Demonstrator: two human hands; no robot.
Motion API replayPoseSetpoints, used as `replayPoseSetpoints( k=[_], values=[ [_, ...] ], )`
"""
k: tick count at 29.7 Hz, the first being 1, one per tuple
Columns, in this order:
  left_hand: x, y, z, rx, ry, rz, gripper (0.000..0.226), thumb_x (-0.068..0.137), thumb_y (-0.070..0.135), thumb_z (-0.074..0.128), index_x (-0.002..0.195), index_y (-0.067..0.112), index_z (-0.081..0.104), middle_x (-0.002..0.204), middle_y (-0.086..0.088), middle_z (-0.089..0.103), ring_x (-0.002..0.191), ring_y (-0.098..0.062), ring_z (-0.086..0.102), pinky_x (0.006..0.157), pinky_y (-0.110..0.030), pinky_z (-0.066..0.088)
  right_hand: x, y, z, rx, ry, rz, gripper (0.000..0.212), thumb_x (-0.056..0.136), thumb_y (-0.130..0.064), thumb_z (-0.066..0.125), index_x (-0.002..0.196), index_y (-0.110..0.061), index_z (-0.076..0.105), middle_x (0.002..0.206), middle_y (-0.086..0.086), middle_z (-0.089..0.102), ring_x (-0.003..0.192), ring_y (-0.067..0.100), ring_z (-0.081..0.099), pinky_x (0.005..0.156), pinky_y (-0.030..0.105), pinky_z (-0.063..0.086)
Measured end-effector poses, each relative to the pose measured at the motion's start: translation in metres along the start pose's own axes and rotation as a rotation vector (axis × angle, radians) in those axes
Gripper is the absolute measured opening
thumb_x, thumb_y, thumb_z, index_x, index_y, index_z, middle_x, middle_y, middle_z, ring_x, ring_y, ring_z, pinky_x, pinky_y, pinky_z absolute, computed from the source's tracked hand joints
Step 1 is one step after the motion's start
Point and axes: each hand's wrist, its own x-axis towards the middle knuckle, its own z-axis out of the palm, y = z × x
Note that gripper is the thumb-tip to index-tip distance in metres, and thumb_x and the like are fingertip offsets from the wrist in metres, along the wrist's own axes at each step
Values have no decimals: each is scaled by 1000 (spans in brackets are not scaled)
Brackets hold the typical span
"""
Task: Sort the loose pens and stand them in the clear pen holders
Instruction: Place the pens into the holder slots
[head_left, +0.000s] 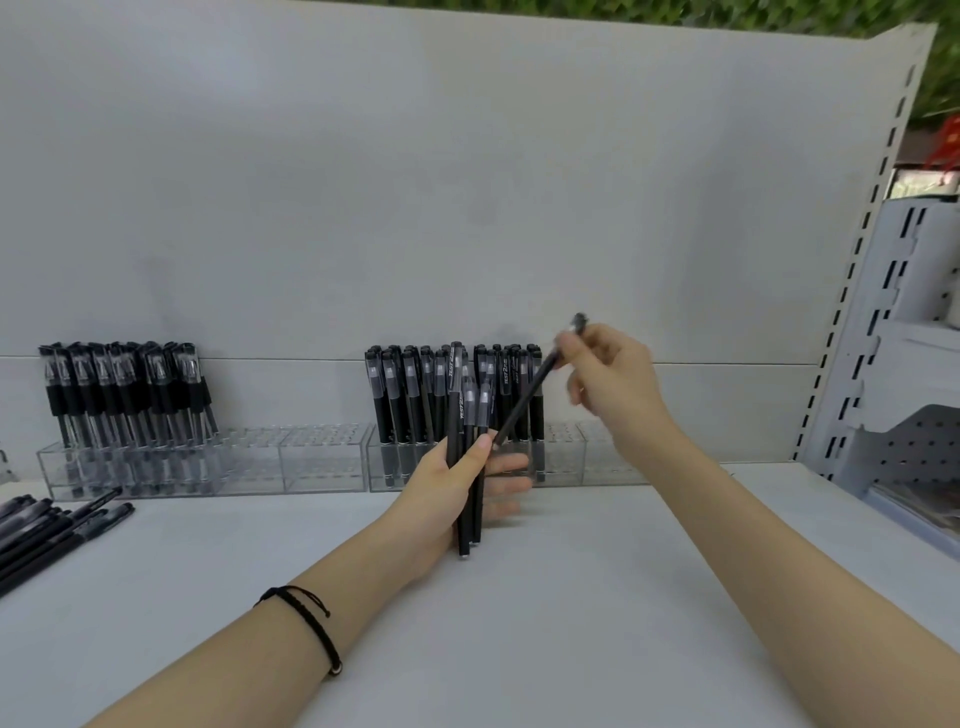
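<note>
Several slim black capped pens stand bunched in my left hand, thumb pressed across their front and fingers curled behind. Their long axes are upright, caps up and tips down toward the white shelf top; whether they touch it I cannot tell. My right hand, raised to the right of that bunch, pinches one matte black pen by its upper end between thumb and fingertips. It slants down and left, its lower tip just beside my left thumb. Behind my left fingers sits a clear acrylic pen holder, partly filled with standing black pens. Far left of that hand, loose black pens lie flat.
</note>
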Motion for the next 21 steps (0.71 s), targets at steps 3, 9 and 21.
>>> replayPoseSetpoints(
  k=[3, 9, 21],
  values=[
    [-1, 1, -1, 85, 8, -28, 24, 100, 33, 46, 114, 19, 61, 83, -7, 75, 63, -17, 68, 56, -33, 58, 7, 5, -13, -29, 329, -110, 19, 100, -27, 48, 82, -28, 50, 80, -2, 60, 56, 15, 48, 56, 30, 44],
    [-1, 0, 0, 115, 15, -11, 22, 100, 34, 47, 111, 22, 62, 66, -1, 68, 49, -13, 54, 49, -26, 48, 13, 23, -20, -229, 335, -144, 20, 99, -31, 48, 80, -30, 49, 80, -12, 60, 67, 24, 53, 71, 47, 50],
    [1, -2, -2, 141, -9, 7, 24, 100, 36, 47, 116, 25, 62, 70, -1, 68, 50, -13, 53, 51, -26, 46, 12, 36, -8, -653, 15, -191, 19, 96, -34, 54, 97, -17, 63, 79, -10, 60, 65, 16, 53, 64, 33, 43]
  ],
)
